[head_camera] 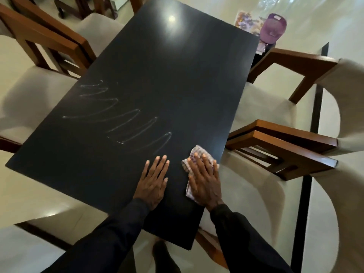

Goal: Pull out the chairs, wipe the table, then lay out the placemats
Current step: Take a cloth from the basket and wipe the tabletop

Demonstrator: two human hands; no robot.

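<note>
A dark rectangular table [137,75] fills the middle of the head view. A zigzag of pale wet streaks [118,117] crosses its near left half. My right hand [204,180] lies flat with straight fingers on a checked cloth [197,151], pressing it onto the table close to the near right edge. My left hand [152,184] rests flat on the bare tabletop just to the left of the cloth, fingers spread. Wooden chairs with pale seats stand on both sides: two on the right [285,146] and two on the left [49,40].
Beyond the table's far right corner a purple cap [272,28] and a colourful printed sheet [247,20] lie on a low dark surface. A dark frame bar [315,115] runs along the right behind the chairs. The floor is pale and glossy.
</note>
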